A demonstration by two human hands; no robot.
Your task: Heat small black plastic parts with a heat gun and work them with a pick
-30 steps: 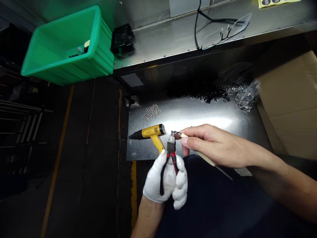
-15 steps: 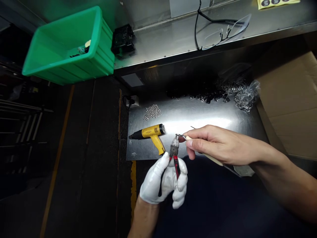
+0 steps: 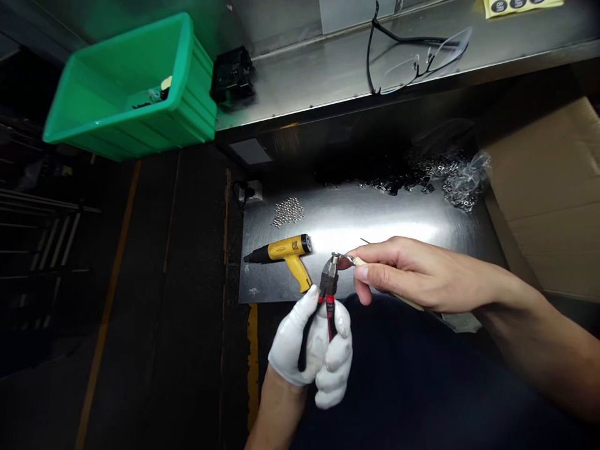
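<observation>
My left hand [image 3: 323, 362], in a white glove, is closed around pliers [image 3: 329, 284] with red and black handles, jaws pointing up. A small shiny metal piece [image 3: 334, 257] sits at the jaw tips. My bare right hand [image 3: 417, 275] pinches a pale-handled tool [image 3: 359, 261] with a curved metal tip; that tip meets the small piece. The fingers hide much of the handle, whose pale far part shows under the palm. A yellow heat gun [image 3: 288, 250] with a black nozzle lies on the metal table [image 3: 328, 215], left of the pliers.
Small silver parts [image 3: 287, 212] lie grouped at the table's left. Dark metal pieces [image 3: 394, 182] and a clear bag of parts [image 3: 464, 187] line the back. A cardboard box [image 3: 553, 206] stands right. The shelf above holds a green bin [image 3: 187, 119] and glasses [image 3: 412, 40].
The pliers' handles have spread a little wider in my left hand, and its fingers have shifted slightly downward. My right hand and its tool have hardly moved.
</observation>
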